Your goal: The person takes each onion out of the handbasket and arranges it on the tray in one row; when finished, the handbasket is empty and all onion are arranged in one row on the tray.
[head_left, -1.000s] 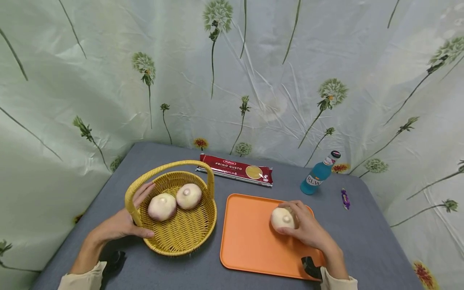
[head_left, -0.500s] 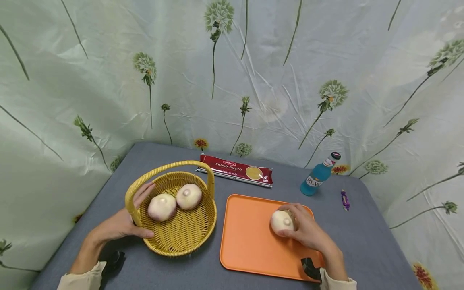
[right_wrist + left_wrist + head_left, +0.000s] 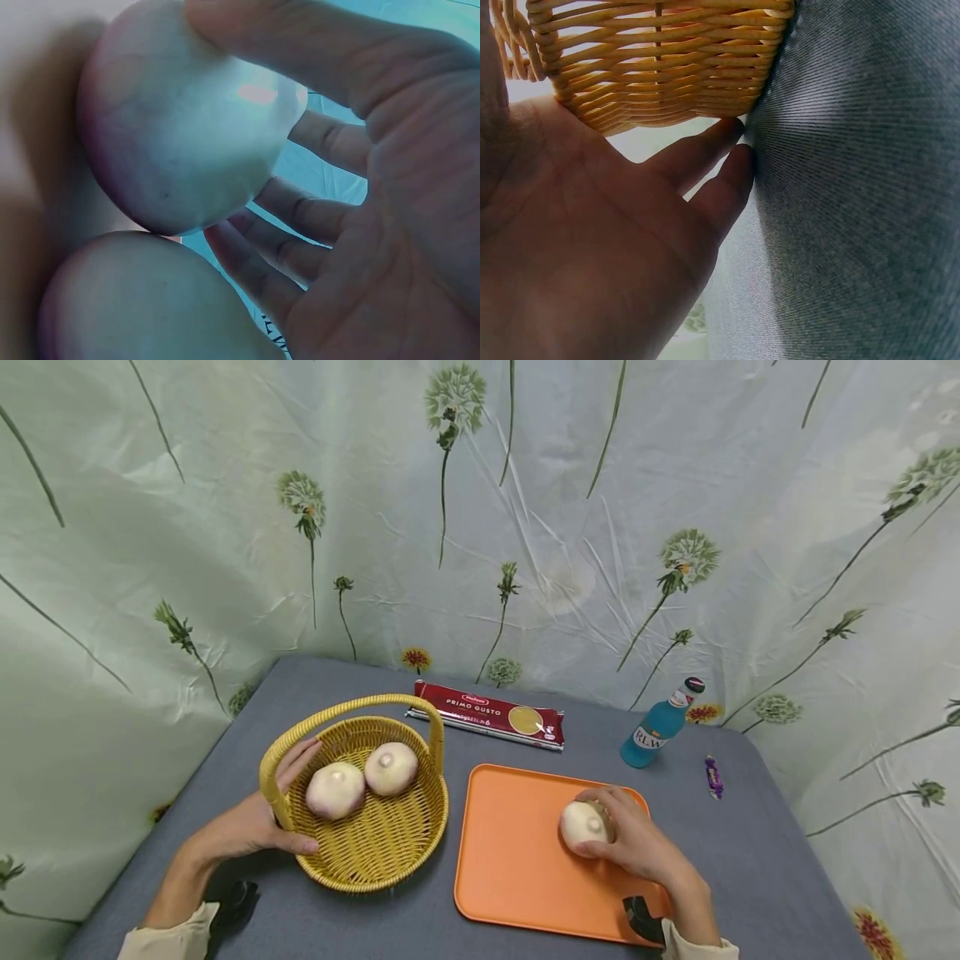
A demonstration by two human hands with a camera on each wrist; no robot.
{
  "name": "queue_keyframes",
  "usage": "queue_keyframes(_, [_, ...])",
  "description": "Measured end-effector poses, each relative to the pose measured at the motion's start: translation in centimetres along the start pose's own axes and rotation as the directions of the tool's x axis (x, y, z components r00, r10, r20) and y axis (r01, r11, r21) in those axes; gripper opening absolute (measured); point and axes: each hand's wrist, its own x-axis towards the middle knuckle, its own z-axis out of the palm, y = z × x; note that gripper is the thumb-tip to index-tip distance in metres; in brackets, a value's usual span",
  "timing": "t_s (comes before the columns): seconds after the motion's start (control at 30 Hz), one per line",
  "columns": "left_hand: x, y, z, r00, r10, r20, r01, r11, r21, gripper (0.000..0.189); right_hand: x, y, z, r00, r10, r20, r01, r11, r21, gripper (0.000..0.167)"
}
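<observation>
A yellow wicker basket (image 3: 367, 860) with an arched handle stands on the left, with two white-and-purple turnips (image 3: 335, 790) inside. My left hand (image 3: 251, 828) rests against its left side, thumb at the near rim and fingers behind the handle. In the left wrist view, straight fingers (image 3: 724, 184) reach down beside the basket wall to the cloth. My right hand (image 3: 637, 837) grips a turnip (image 3: 583, 827) over the orange tray (image 3: 510, 877), thumb on the near side, fingers curled behind. Below it in the right wrist view lies another turnip (image 3: 150, 300), mostly hidden by the hand in the head view.
A red spaghetti packet (image 3: 487, 714) lies behind the basket and tray. Behind the tray's right corner stands a blue bottle (image 3: 660, 731), with a purple wrapped candy (image 3: 713, 777) to its right. A flower-patterned curtain (image 3: 555, 527) hangs behind the grey table (image 3: 420, 927).
My right hand and its turnip have shifted slightly toward the near side of the tray. The left hand and basket stay in place.
</observation>
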Motion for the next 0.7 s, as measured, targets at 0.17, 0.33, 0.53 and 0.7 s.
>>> queue_keyframes(0.17, [-0.03,0.15,-0.02,1.000,0.022,-0.002,-0.022,1.000,0.004,0.131,-0.06,0.05,-0.12,1.000,0.002,0.002,-0.002,1.000,-0.026,0.059])
queue_keyframes(0.33, [-0.02,0.23,0.03,0.999,0.032,-0.004,-0.032,0.999,0.016,0.131,-0.06,0.16,-0.14,1.000,-0.019,-0.015,0.019,0.999,-0.048,0.059])
queue_keyframes(0.53, [-0.03,-0.07,0.03,1.000,0.010,-0.005,-0.010,1.000,0.017,0.131,0.00,0.13,-0.11,1.000,-0.004,0.007,0.004,1.000,-0.022,0.060])
queue_keyframes(0.7, [-0.03,-0.07,-0.05,1.000,0.001,-0.004,-0.001,1.000,0.022,0.131,-0.03,0.12,-0.17,1.000,-0.017,0.026,0.018,1.000,-0.019,0.060])
